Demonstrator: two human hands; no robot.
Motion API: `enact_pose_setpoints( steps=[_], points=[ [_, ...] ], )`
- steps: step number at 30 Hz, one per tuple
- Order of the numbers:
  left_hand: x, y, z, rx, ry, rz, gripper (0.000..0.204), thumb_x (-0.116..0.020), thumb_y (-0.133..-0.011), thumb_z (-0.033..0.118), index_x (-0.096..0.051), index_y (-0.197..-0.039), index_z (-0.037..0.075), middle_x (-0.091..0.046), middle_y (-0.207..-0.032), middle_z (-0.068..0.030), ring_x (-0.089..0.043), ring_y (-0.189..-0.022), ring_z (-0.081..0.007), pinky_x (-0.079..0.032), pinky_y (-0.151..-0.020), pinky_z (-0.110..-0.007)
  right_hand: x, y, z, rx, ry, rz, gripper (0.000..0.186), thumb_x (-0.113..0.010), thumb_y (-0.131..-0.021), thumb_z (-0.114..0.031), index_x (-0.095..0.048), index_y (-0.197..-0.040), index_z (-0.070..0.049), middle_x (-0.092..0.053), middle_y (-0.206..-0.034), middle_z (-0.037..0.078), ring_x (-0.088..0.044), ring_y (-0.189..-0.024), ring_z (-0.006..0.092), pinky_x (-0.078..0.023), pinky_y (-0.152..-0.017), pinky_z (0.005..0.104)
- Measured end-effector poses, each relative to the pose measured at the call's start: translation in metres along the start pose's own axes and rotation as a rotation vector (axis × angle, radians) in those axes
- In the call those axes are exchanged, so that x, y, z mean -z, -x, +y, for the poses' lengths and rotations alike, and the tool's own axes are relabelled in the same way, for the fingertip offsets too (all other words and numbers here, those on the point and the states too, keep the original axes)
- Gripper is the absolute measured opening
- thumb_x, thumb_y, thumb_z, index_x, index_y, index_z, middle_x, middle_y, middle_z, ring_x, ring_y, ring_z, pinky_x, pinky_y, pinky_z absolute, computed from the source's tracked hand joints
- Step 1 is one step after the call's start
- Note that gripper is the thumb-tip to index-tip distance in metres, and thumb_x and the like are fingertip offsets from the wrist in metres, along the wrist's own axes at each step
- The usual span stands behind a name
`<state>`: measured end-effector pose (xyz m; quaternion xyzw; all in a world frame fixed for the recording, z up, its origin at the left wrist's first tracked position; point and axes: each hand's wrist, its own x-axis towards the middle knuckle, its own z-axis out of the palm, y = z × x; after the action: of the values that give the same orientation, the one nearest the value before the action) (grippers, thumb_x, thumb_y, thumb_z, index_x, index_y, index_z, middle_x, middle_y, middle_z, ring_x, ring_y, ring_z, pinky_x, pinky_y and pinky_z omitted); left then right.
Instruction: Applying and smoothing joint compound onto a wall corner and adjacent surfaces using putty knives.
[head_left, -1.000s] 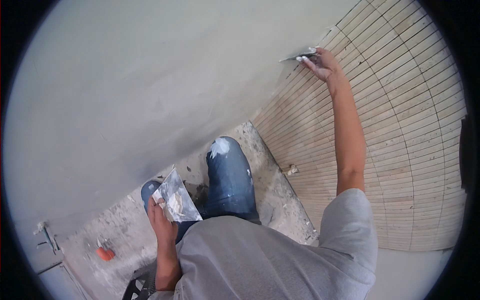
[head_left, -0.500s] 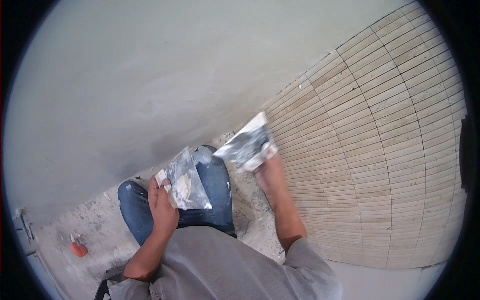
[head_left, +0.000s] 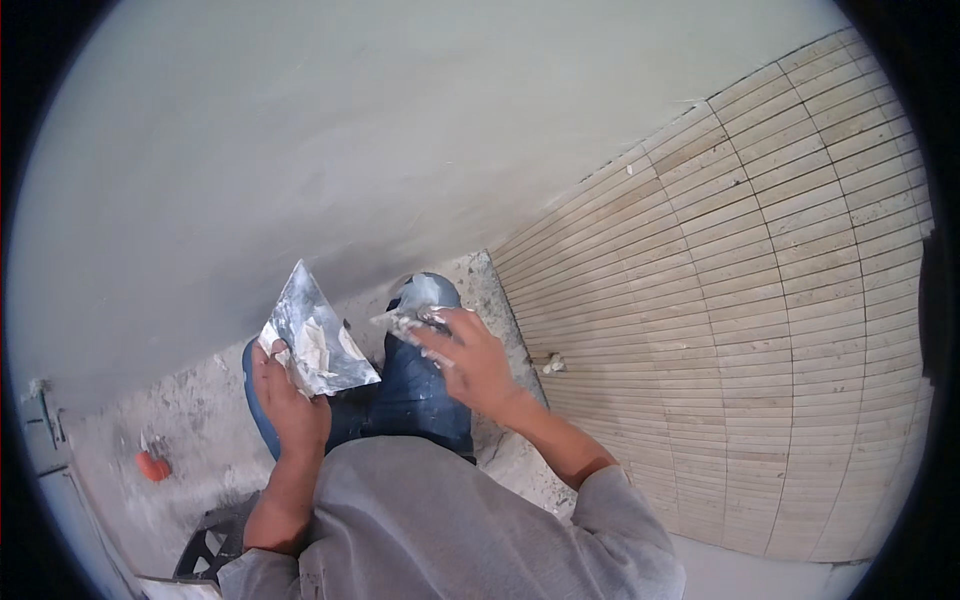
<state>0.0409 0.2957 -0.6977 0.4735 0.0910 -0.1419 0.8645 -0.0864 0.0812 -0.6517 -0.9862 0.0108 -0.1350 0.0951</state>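
Note:
My left hand (head_left: 290,400) is closed round a broad metal putty knife (head_left: 292,305). Its blade faces up and carries a pale lump of putty (head_left: 318,345). My right hand (head_left: 470,358) grips a second putty knife (head_left: 402,322), now seen almost edge-on and blurred, its blade pointing left towards the first one. A small gap separates the two tools, above my knees. White smears cover the right fingers, and the right grip is partly hidden behind them.
A smooth grey wall (head_left: 350,130) rises ahead. To the right runs a wall of narrow beige tiles (head_left: 740,300), with a pale dab (head_left: 553,363) low on it. An orange object (head_left: 152,466) lies on the dusty floor (head_left: 190,420). Beside my left elbow is a black plastic seat or crate (head_left: 212,540).
My right hand has swung left from the tiled wall's corner towards the left hand, turning its knife edge-on. The left hand and its putty knife have shifted left. A pale dab now shows by the tiles.

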Motion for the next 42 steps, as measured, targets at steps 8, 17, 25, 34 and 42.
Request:
enact_pose_setpoints(
  steps=[8, 17, 25, 34, 42],
  points=[
    [0.000, 0.000, 0.014, 0.438, 0.053, -0.388, 0.024, -0.050, -0.102, 0.031, -0.051, -0.107, 0.008, -0.061, -0.111, -0.0082, -0.067, -0.098, -0.0225, -0.057, -0.084, -0.036, -0.034, 0.000, 0.024, -0.653, -1.614, -0.412, 0.032, -0.058, -0.102, -0.026, -0.057, -0.122, -0.001, -0.060, -0.096, 0.004, -0.062, -0.082, 0.0139, -0.059, -0.063, 0.0332],
    [0.022, -0.012, 0.036, 0.292, 0.131, -0.336, 0.034, -0.042, -0.104, 0.024, -0.048, -0.130, 0.002, -0.061, -0.116, -0.0087, -0.067, -0.105, -0.0213, -0.058, -0.089, -0.036, -0.045, 0.032, 0.057, -0.576, -2.255, -0.122, 0.030, -0.054, -0.097, -0.011, -0.054, -0.124, 0.001, -0.066, -0.110, 0.020, -0.070, -0.093, 0.0362, -0.060, -0.072, 0.0614],
    [0.023, -0.011, 0.031, 0.301, 0.140, -0.276, 0.037, -0.044, -0.103, 0.021, -0.047, -0.135, 0.002, -0.061, -0.122, -0.0095, -0.067, -0.103, -0.0186, -0.057, -0.088, -0.034, -0.031, 0.042, 0.049, -0.668, -2.196, -0.097, 0.053, -0.066, -0.093, -0.024, -0.047, -0.137, -0.002, -0.063, -0.124, 0.022, -0.067, -0.103, 0.0406, -0.059, -0.073, 0.0592],
    [0.026, -0.008, 0.031, 0.326, 0.139, -0.274, 0.033, -0.040, -0.102, 0.014, -0.050, -0.130, 0.001, -0.062, -0.116, -0.0069, -0.066, -0.103, -0.0153, -0.055, -0.088, -0.030, -0.053, 0.055, 0.018, -0.822, -2.435, -0.125, 0.066, -0.039, -0.101, -0.057, -0.050, -0.139, -0.004, -0.063, -0.126, 0.023, -0.064, -0.109, 0.0449, -0.053, -0.081, 0.0676],
    [0.031, -0.008, 0.028, 0.357, 0.166, -0.203, 0.029, -0.048, -0.100, 0.011, -0.054, -0.127, 0.001, -0.064, -0.110, -0.0054, -0.065, -0.096, -0.0126, -0.053, -0.081, -0.028, -0.069, 0.081, 0.034, -0.869, -2.259, 0.026, 0.062, -0.040, -0.101, -0.055, -0.059, -0.128, -0.002, -0.065, -0.123, 0.021, -0.065, -0.105, 0.0395, -0.053, -0.084, 0.0637]
  ],
)
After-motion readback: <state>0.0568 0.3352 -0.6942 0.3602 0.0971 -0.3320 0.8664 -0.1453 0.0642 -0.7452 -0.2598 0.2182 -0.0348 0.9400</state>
